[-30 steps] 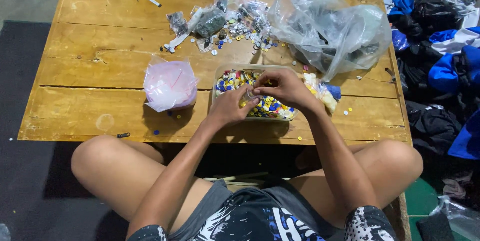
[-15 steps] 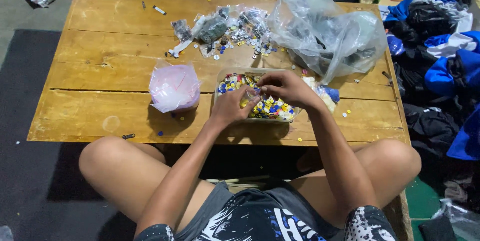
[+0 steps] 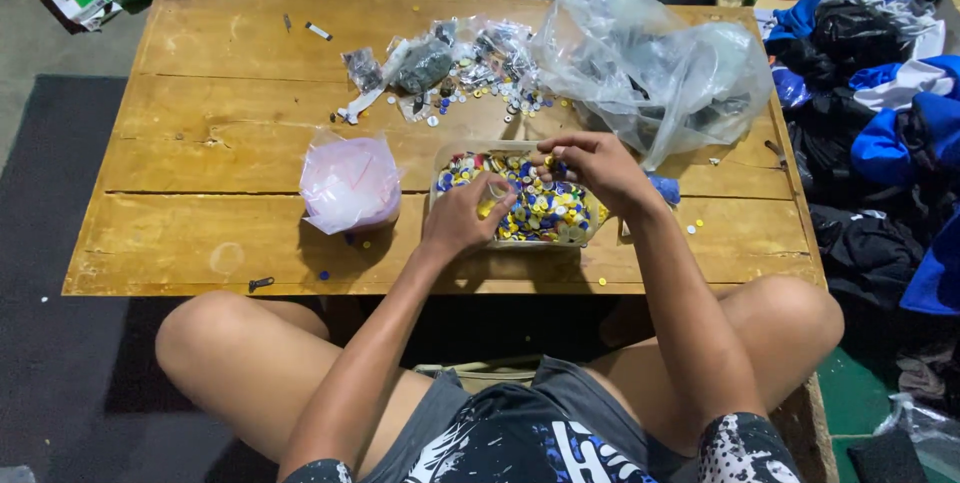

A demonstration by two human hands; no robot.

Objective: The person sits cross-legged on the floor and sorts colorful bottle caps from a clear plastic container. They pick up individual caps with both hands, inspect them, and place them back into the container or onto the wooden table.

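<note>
Both hands work over the tray (image 3: 438,175) of buttons (image 3: 540,211): left hand (image 3: 462,218) pinching one, right hand (image 3: 590,165) pinching another just beyond

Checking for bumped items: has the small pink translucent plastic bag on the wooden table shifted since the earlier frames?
No. The pink bag sits just left of the clear tray of coloured buttons, same as before.

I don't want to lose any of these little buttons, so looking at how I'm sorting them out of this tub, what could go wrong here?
The tub is heaped full, and both the left hand and right hand are digging in it, so pieces could spill over the rim. Loose buttons already lie near the front edge of the table and may roll off onto the dark floor. The big clear bag sags right beside the right hand, so an elbow could drag it.
</note>
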